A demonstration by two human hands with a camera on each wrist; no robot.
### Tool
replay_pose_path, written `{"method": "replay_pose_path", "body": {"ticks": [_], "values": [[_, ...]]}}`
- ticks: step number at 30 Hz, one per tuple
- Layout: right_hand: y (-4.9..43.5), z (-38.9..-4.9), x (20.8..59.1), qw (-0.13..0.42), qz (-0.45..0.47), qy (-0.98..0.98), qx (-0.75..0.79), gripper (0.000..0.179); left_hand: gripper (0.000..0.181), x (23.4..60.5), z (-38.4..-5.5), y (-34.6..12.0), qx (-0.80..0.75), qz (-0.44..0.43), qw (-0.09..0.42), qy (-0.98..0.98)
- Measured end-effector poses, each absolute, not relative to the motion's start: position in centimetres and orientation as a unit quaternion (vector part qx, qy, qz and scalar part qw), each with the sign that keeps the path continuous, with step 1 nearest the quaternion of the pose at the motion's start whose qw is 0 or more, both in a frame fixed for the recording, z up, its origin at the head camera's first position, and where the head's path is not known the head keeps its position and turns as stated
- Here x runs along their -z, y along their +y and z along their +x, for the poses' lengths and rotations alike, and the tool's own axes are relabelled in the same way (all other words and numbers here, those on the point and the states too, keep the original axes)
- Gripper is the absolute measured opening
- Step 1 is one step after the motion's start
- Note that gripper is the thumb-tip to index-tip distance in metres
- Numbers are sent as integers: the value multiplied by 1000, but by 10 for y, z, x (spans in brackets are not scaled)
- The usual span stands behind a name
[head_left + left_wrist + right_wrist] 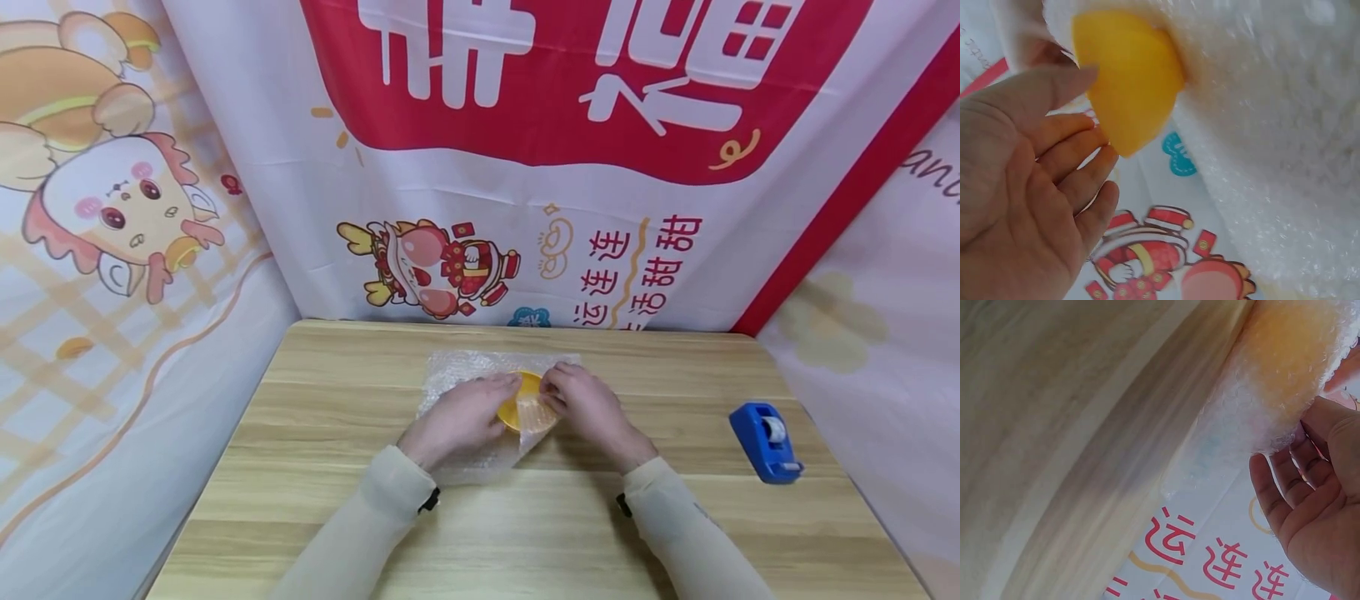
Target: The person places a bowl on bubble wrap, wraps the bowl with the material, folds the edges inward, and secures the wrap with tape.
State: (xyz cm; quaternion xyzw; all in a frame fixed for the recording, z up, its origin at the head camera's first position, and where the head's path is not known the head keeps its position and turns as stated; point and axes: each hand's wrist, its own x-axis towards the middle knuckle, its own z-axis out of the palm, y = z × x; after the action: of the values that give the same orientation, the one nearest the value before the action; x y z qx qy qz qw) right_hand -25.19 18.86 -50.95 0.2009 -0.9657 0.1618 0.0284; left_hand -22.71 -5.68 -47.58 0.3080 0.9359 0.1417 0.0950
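A round yellow dish [529, 385] lies on a sheet of bubble wrap [448, 371], and a flap of the wrap is folded over its right front part. My left hand [467, 412] holds the dish at its left edge; the left wrist view has the thumb on the yellow surface [1132, 81] and the fingers along its edge. On the other side, my right hand [588, 404] pinches the folded flap at the dish's right edge. Through the bubble wrap [1229, 431], the dish glows orange-yellow in the right wrist view.
A blue tape dispenser [765, 443] with a roll of clear tape stands at the right side of the wooden table [360, 533]. Printed cloth [285, 208] hangs behind the table's back edge and along both sides.
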Motion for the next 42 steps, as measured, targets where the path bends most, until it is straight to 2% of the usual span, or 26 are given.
{"method": "replay_pose_path", "body": {"ticks": [3,6,14,18,25,35,42], "values": [[188,-252,508,27,203,-966,-161,12,53,473,-216,-51,-137,333,60,931],[188,-252,506,25,201,-967,-156,12,44,475,-205,-44,-129,361,37,923],[186,-252,506,16,195,-969,-152,14,61,489,-194,-32,-44,389,3,920],[187,-252,504,20,198,-966,-167,14,56,494,-194,-32,-37,388,-21,920],[198,-258,500,29,173,-961,-213,14,54,496,-192,-34,-45,377,-28,925],[224,-278,499,-21,78,-961,-265,36,57,495,-192,-35,-49,370,-18,927],[236,-295,506,-68,39,-958,-277,43,56,497,-192,-36,-51,372,-19,927]]}}
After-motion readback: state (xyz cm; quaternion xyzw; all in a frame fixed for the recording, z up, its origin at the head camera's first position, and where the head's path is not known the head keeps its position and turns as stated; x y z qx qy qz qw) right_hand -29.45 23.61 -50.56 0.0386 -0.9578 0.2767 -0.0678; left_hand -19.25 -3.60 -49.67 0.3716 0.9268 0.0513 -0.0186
